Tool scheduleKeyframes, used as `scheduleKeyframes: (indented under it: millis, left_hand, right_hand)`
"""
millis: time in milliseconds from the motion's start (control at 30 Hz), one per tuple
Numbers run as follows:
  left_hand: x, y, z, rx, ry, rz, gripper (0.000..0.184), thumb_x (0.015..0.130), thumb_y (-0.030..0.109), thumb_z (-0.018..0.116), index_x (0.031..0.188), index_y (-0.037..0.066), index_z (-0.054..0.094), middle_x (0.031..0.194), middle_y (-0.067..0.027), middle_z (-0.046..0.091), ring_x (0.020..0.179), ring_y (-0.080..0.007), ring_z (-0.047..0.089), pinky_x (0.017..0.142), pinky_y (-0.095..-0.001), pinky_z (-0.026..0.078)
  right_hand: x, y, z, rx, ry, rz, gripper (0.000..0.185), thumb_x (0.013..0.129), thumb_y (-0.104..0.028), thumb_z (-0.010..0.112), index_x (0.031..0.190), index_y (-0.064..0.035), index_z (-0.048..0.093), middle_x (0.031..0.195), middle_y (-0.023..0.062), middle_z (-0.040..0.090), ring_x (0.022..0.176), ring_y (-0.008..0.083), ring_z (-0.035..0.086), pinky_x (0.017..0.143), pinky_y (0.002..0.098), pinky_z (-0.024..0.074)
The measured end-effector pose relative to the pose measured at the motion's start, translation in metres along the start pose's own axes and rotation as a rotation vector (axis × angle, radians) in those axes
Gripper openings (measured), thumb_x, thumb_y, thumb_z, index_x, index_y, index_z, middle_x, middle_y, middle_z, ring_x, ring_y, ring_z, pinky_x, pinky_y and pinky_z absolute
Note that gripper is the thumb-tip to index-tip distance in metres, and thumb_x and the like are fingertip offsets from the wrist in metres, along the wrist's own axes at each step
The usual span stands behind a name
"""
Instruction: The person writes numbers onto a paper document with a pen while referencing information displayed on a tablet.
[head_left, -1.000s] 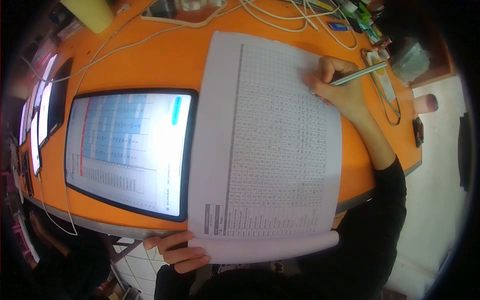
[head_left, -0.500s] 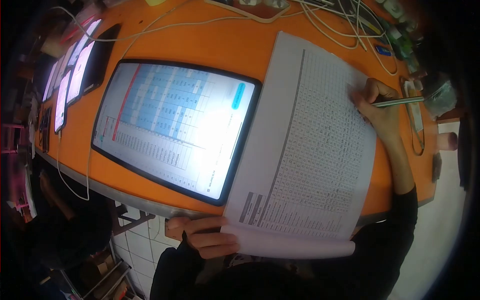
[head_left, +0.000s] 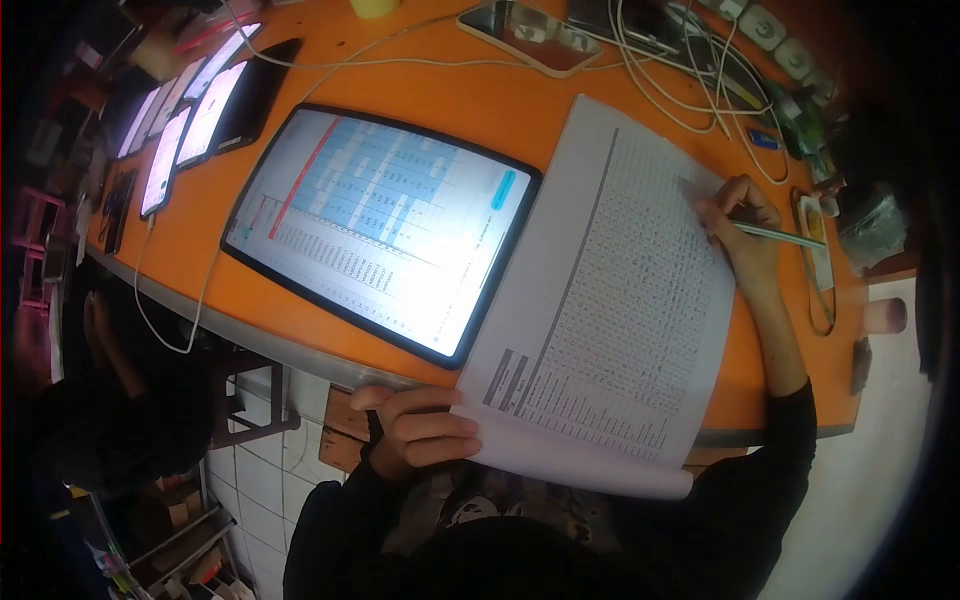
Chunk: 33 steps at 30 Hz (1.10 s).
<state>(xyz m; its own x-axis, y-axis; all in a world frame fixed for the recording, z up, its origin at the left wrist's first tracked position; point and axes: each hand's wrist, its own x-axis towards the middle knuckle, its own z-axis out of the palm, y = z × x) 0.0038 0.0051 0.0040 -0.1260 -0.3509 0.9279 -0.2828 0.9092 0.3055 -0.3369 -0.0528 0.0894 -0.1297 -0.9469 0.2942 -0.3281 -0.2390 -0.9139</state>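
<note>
A printed table sheet (head_left: 610, 300), its columns partly filled with handwritten figures, lies on the orange table and curls over the near edge. My left hand (head_left: 425, 428) pinches its lower left corner, fingers on top and thumb apart. On the sheet's far right part rests my right hand (head_left: 745, 225), closed round a slim pen (head_left: 785, 235) whose back end points right. The pen's tip is hidden behind my fingers. Left of the sheet is a tablet (head_left: 385, 230), its lit screen showing a blue and white table with a red line.
Several lit phones (head_left: 165, 160) lie at the far left, one with a white cable (head_left: 185, 345). Another phone (head_left: 530, 38) sits at the back beside tangled white cables (head_left: 690, 70). A second person's arm (head_left: 110, 340) is at the left, below the table edge.
The view has shifted, so the table, tablet and phones appear further right. My right hand stays at the sheet's right side with the pen; my left hand keeps hold of the corner.
</note>
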Motion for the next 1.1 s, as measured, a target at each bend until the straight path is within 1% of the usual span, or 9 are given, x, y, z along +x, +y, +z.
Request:
scheduleKeyframes:
  millis: [67, 133, 167, 233, 300, 400, 467, 800, 1100]
  left_hand:
    - [0.002, 0.000, 0.002, -0.023, 0.068, 0.043, 0.012, 0.084, 0.027, 0.053, 0.074, 0.023, 0.048, 0.071, 0.0058, 0.052, 0.062, -0.0074, 0.053, 0.099, -0.0297, 0.018]
    - [0.009, 0.004, -0.001, 0.027, 0.027, 0.041, 0.024, 0.083, 0.046, 0.049, 0.085, 0.021, 0.049, 0.075, 0.0031, 0.053, 0.070, -0.0102, 0.054, 0.100, -0.0347, 0.016]
    - [0.016, 0.003, -0.003, 0.033, 0.029, 0.048, 0.024, 0.083, 0.046, 0.049, 0.085, 0.021, 0.049, 0.075, 0.0031, 0.053, 0.070, -0.0102, 0.054, 0.100, -0.0347, 0.016]
    - [0.033, -0.002, -0.008, 0.137, 0.250, 0.075, 0.038, 0.082, 0.060, 0.036, 0.095, 0.026, 0.048, 0.087, 0.0081, 0.060, 0.087, -0.0102, 0.054, 0.093, -0.0355, 0.016]
    - [0.056, -0.017, -0.035, 0.349, 0.100, 0.066, 0.063, 0.080, 0.068, 0.014, 0.104, 0.021, 0.049, 0.091, 0.0024, 0.063, 0.098, -0.0144, 0.052, 0.096, -0.0358, 0.013]
    - [0.090, -0.030, -0.038, 0.613, -0.179, -0.001, 0.079, 0.076, 0.071, 0.001, 0.108, 0.016, 0.049, 0.096, -0.0009, 0.064, 0.111, -0.0172, 0.047, 0.098, -0.0394, 0.009]
    - [0.102, -0.035, -0.025, 0.670, -0.409, -0.262, 0.082, 0.075, 0.070, 0.000, 0.110, 0.014, 0.049, 0.098, -0.0023, 0.064, 0.118, -0.0179, 0.041, 0.098, -0.0477, 0.002]
    - [0.103, -0.037, -0.025, 0.680, -0.591, -0.380, 0.088, 0.073, 0.073, 0.002, 0.115, 0.012, 0.049, 0.056, -0.0020, 0.053, 0.115, -0.0208, 0.045, 0.097, -0.0576, -0.001]
    - [0.101, -0.037, -0.024, 0.692, -0.549, -0.337, 0.080, 0.076, 0.071, 0.008, 0.113, 0.013, 0.050, 0.060, -0.0027, 0.056, 0.114, -0.0219, 0.046, 0.097, -0.0576, -0.002]
  right_hand:
    - [0.000, 0.000, 0.001, -0.022, -0.008, -0.004, 0.026, 0.075, 0.002, 0.063, 0.066, -0.0088, 0.041, 0.058, -0.0006, 0.048, 0.046, 0.0032, 0.042, 0.041, 0.0163, 0.0328]
    - [-0.001, -0.002, 0.001, -0.024, 0.000, 0.013, 0.026, 0.075, 0.002, 0.063, 0.066, -0.0089, 0.041, 0.058, -0.0009, 0.048, 0.046, 0.0032, 0.042, 0.041, 0.0161, 0.0327]
    - [-0.001, -0.002, 0.001, -0.025, 0.016, 0.036, 0.026, 0.075, 0.002, 0.062, 0.066, -0.0090, 0.041, 0.058, -0.0011, 0.048, 0.046, 0.0031, 0.042, 0.041, 0.0160, 0.0325]
    - [0.000, -0.003, 0.002, -0.024, 0.017, 0.026, 0.026, 0.075, 0.002, 0.062, 0.065, -0.0091, 0.041, 0.058, -0.0013, 0.047, 0.046, 0.0030, 0.042, 0.040, 0.0159, 0.0324]
    - [0.000, -0.003, 0.003, -0.013, 0.013, 0.033, 0.026, 0.075, 0.003, 0.062, 0.065, -0.0091, 0.041, 0.058, -0.0015, 0.047, 0.046, 0.0030, 0.042, 0.040, 0.0159, 0.0322]
    - [0.001, -0.002, 0.003, -0.042, 0.007, 0.037, 0.026, 0.075, 0.003, 0.061, 0.065, -0.0093, 0.041, 0.057, -0.0017, 0.046, 0.045, 0.0027, 0.041, 0.040, 0.0159, 0.0318]
    - [0.001, -0.002, 0.003, -0.022, 0.006, 0.029, 0.026, 0.075, 0.003, 0.061, 0.065, -0.0094, 0.041, 0.057, -0.0018, 0.046, 0.045, 0.0025, 0.041, 0.039, 0.0159, 0.0315]
    - [0.001, -0.002, 0.002, -0.039, 0.011, 0.040, 0.026, 0.075, 0.003, 0.061, 0.065, -0.0094, 0.041, 0.057, -0.0016, 0.046, 0.044, 0.0026, 0.041, 0.039, 0.0158, 0.0321]
    - [0.001, -0.001, 0.002, -0.035, -0.004, 0.025, 0.026, 0.075, 0.003, 0.060, 0.065, -0.0090, 0.041, 0.056, -0.0013, 0.046, 0.044, 0.0030, 0.042, 0.039, 0.0163, 0.0322]
